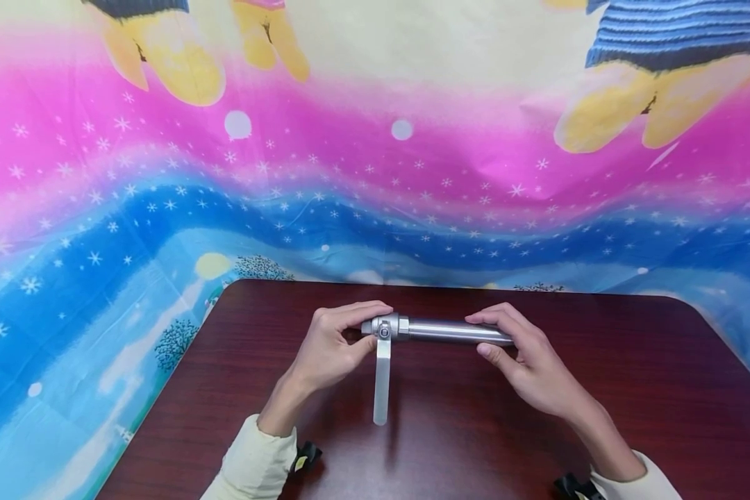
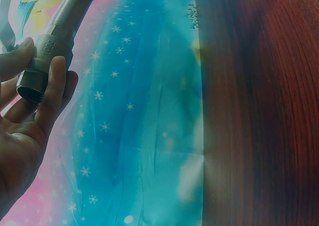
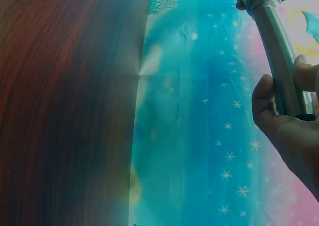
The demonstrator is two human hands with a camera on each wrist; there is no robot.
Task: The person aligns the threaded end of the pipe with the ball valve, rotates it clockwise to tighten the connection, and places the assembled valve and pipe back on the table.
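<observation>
- Ball valve: pinched in left fingers.
- Lever handle: just beside left fingers.
- Metal pipe: joined to valve, pinched by right fingers.
- Counter: below both.

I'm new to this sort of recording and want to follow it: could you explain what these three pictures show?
There is no machine here; a person works bare-handed. The wide picture is taken from the person's head, looking forward and down. The other two are taken from the wrists, one for each side.

The left hand grips a metal valve, whose flat lever points toward the person. The right hand holds the other end of a metal pipe that meets the valve. Both pieces are held over a dark reddish table, with a printed cloth behind it.
</observation>
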